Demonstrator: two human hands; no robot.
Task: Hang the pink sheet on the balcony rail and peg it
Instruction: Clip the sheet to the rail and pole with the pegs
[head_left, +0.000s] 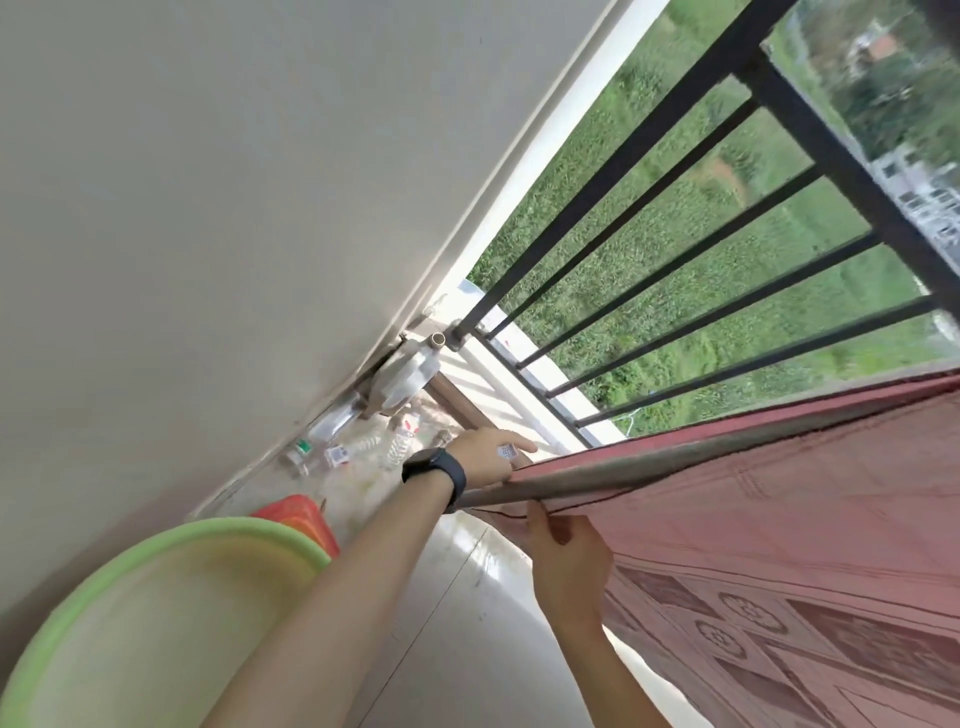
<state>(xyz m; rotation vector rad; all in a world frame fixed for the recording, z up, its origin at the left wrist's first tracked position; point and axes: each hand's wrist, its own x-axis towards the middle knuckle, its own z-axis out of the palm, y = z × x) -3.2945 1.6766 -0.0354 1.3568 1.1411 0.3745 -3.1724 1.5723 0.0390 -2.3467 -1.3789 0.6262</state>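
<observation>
A: Where does the one view look from?
B: The person's head, forward and down along the balcony, rolled hard: the black railing (623, 169) slants across the upper right of the frame.
A: How near?
B: Close. The left hand (488, 457) and right hand (566, 566) sit at centre, the pink sheet (779, 519) fills the lower right, and the green basin (156, 623) bulges at lower left.

A black, smooth-strapped wristwatch (434, 468) circles the person's left wrist. The left hand (485, 457), right hand (569, 561) and both forearms are bare.
</observation>
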